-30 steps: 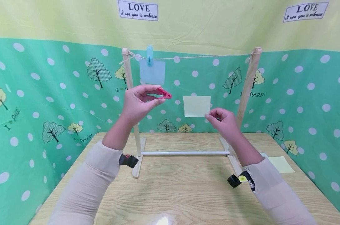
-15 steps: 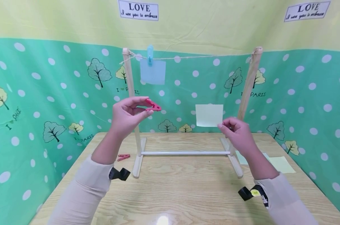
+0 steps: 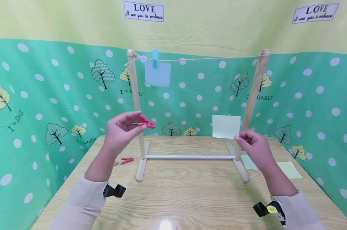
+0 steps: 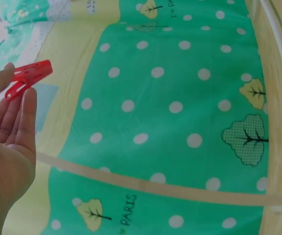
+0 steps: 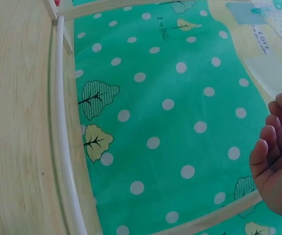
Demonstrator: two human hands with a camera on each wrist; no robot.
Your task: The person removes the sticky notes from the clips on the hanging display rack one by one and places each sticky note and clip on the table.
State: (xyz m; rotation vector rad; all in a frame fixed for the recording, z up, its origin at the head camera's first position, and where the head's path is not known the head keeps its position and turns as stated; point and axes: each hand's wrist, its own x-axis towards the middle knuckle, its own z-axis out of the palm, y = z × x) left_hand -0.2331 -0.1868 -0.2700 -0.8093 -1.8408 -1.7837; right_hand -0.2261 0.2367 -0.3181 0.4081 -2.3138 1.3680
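Observation:
Between thumb and fingers, my left hand (image 3: 120, 132) pinches a red clothespin (image 3: 147, 122), held in the air by the rack's left post. The same clothespin (image 4: 32, 73) shows in the left wrist view. My right hand (image 3: 255, 148) pinches a pale yellow-green paper square (image 3: 226, 126) by its lower right corner, in front of the right post. Behind the hands, a blue paper square (image 3: 157, 74) hangs from the string (image 3: 202, 59) under a blue clothespin (image 3: 155, 57). In the right wrist view the held paper (image 5: 272, 73) looks pale and faint.
The wooden rack has a left post (image 3: 136, 92), a right post (image 3: 255, 89) and a white crossbar (image 3: 190, 157). Another red clothespin (image 3: 127, 160) lies on the table (image 3: 173, 195) left of the rack. At the right lie a pale blue sheet (image 3: 249, 162) and a yellow-green sheet (image 3: 289, 169).
Both hands have come down and moved apart, the left one leftward with the red clothespin, the right one rightward with the paper. The blue paper stays hanging on the string.

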